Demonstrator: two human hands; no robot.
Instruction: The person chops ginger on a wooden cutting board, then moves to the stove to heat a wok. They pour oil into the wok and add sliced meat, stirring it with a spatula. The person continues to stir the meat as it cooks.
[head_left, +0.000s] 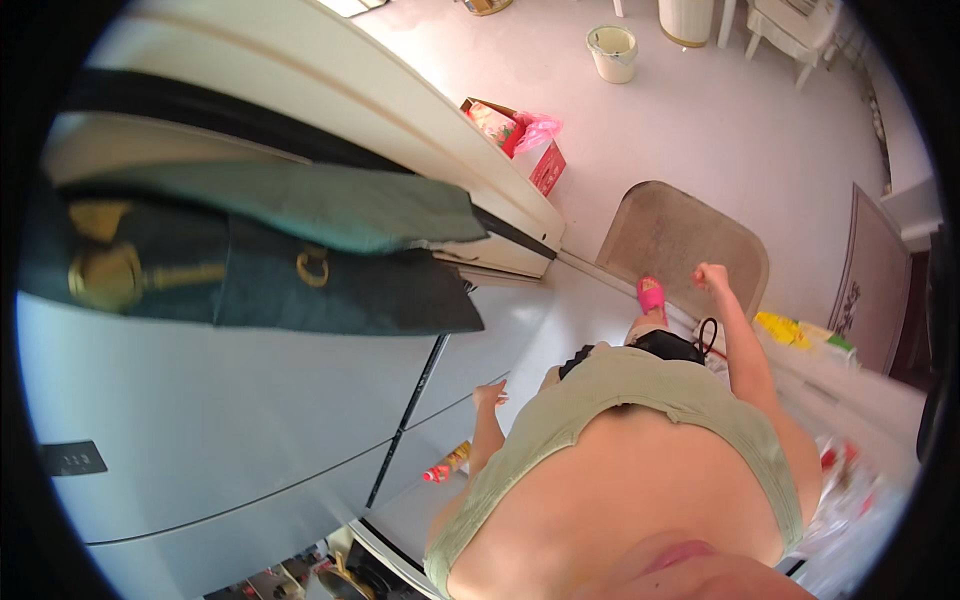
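Observation:
My left hand (490, 392) hangs beside my left hip, near the grey-blue front of a refrigerator (262, 405). Its fingers are loosely bent and slightly apart, with nothing seen in them. Out ahead, my right hand (711, 277) is closed into a fist above a brown doormat (682, 232), and no object shows in it. A black item with a cord loop (669, 346) shows at my waist beyond the green top (637, 375). One foot in a pink slipper (651, 295) stands by the threshold. Low down near my left forearm is a bottle with a red cap (448, 461).
A dark green cloth with gold motifs (360, 292) hangs over the refrigerator, beside a cream door frame (420, 127). Beyond the doorway are a red box (549, 169) with a pink plastic bag (538, 131) and a bin (613, 56). Plastic bags (855, 495) lie to my right.

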